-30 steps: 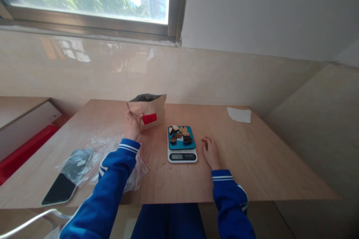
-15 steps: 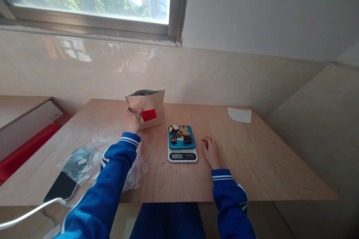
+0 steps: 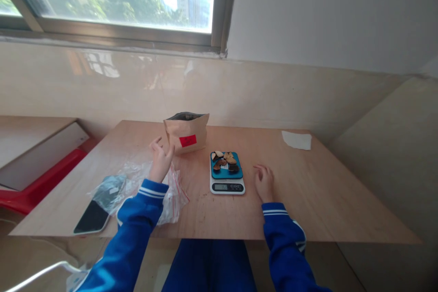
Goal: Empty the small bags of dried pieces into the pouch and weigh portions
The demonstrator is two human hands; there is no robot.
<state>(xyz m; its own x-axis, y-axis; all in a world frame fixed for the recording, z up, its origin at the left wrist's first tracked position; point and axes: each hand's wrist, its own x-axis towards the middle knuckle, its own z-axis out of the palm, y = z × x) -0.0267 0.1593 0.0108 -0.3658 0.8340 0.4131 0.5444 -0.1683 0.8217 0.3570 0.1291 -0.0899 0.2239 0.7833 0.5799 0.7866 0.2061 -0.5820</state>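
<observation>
My left hand (image 3: 160, 160) is raised just left of a brown paper pouch (image 3: 194, 126), its fingers spread and nothing in them. The pouch stands upright with its mouth open and a red label (image 3: 188, 140) on its front; its contents are hidden. In front of it sits a digital kitchen scale (image 3: 212, 181), white with a blue platform. Several brown and pale dried slices (image 3: 233, 169) lie on the platform. My right hand (image 3: 264, 183) rests on the table right of the scale, fingers loosely bent, holding nothing.
Clear zip bags (image 3: 175, 198) lie beside my left forearm. Farther left, a dark phone-like slab (image 3: 91, 217) is partly under clear plastic. A white paper piece (image 3: 297, 140) lies at the table's (image 3: 325, 191) back right. A white cable (image 3: 37, 276) crosses the lower left.
My left hand has let go of the pouch and moved back from its left side. The pouch stays standing. My right hand remains beside the scale, and the whole view has shifted slightly.
</observation>
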